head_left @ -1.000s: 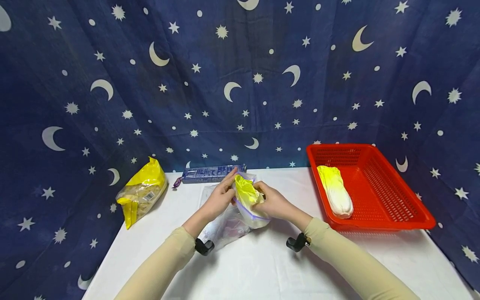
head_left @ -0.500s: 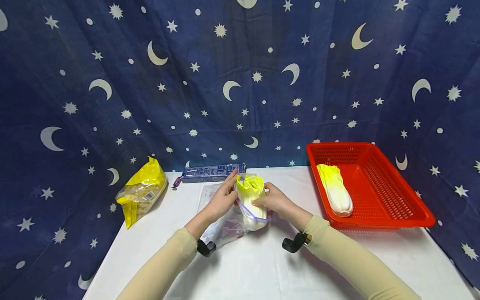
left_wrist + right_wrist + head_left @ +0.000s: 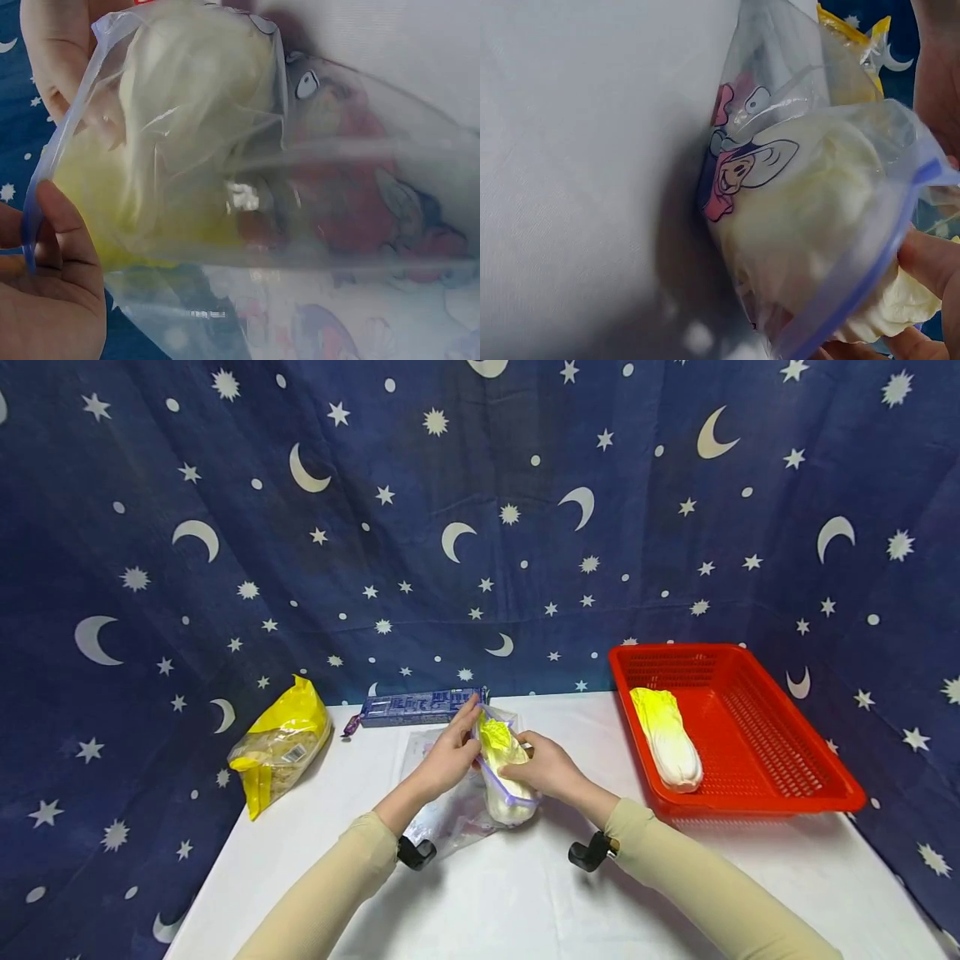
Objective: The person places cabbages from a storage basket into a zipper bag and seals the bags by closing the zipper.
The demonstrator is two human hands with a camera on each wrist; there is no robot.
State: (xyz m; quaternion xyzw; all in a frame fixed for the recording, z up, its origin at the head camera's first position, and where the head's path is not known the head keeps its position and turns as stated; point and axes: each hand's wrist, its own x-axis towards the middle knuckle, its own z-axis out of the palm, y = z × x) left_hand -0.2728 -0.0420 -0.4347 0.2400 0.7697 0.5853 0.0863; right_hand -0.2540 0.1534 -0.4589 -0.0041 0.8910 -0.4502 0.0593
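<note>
A yellow-white napa cabbage (image 3: 495,735) lies mostly inside a clear zip bag (image 3: 450,818), which has a purple zip edge and cartoon prints. Its leafy end shows at the bag's mouth, and its pale base (image 3: 195,75) is seen through the plastic in the left wrist view. At the left of that mouth, my left hand (image 3: 448,762) pinches the purple edge between thumb and fingers. Opposite it, my right hand (image 3: 549,767) grips the cabbage, thumb on top and fingers under it. In the right wrist view, the bag's wall (image 3: 810,202) wraps the cabbage base.
A red plastic basket (image 3: 757,814) at the right holds another napa cabbage (image 3: 667,739). A yellow food packet (image 3: 281,747) stands at the left. Behind the bag lie a long blue box (image 3: 420,707) and a small purple wrapped candy (image 3: 352,725). A starry curtain backs the white table.
The cabbage has turned and tilted in the bag, with less of its leafy end showing above the mouth. Both hands keep their holds at the opening.
</note>
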